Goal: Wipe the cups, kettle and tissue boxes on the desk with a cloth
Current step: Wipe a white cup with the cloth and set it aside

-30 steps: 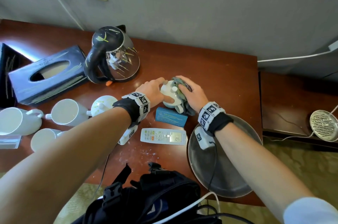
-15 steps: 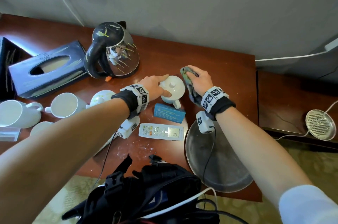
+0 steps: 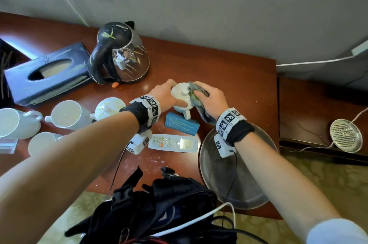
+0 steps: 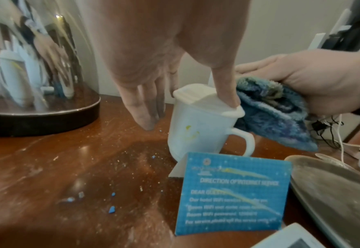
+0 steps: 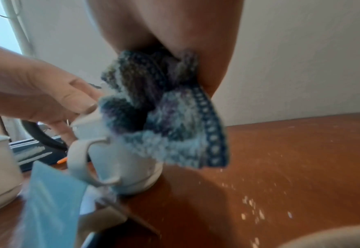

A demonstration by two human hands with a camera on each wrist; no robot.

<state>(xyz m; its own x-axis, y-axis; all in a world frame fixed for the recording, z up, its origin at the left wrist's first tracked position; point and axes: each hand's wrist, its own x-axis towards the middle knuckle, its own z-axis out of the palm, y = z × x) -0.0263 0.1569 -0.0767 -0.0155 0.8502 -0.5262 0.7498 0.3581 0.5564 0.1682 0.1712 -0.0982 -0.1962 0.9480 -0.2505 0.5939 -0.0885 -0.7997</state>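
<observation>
A white lidded cup (image 3: 180, 94) stands on the brown desk (image 3: 229, 76), its handle toward me. My left hand (image 3: 165, 94) holds it at the lid: the thumb (image 4: 225, 87) presses the lid's edge and the fingers (image 4: 145, 114) reach down the far side. My right hand (image 3: 211, 98) grips a bunched blue-grey cloth (image 3: 196, 96) and holds it against the cup's right side and lid rim (image 5: 164, 117). A glass kettle (image 3: 123, 54) and a dark tissue box (image 3: 47, 74) stand at the back left.
Several white cups (image 3: 67, 112) sit at the left, one of them lidded (image 3: 109, 106). A blue card (image 3: 182, 124) and a white remote (image 3: 173, 143) lie just in front of the held cup. A round metal tray (image 3: 235, 174) overhangs the front right; a black bag (image 3: 159, 204) hangs below me.
Half a second ago the cloth was off the cup, to its right. My right hand has brought it back against the cup's lid and side. My left hand has stayed on the cup.
</observation>
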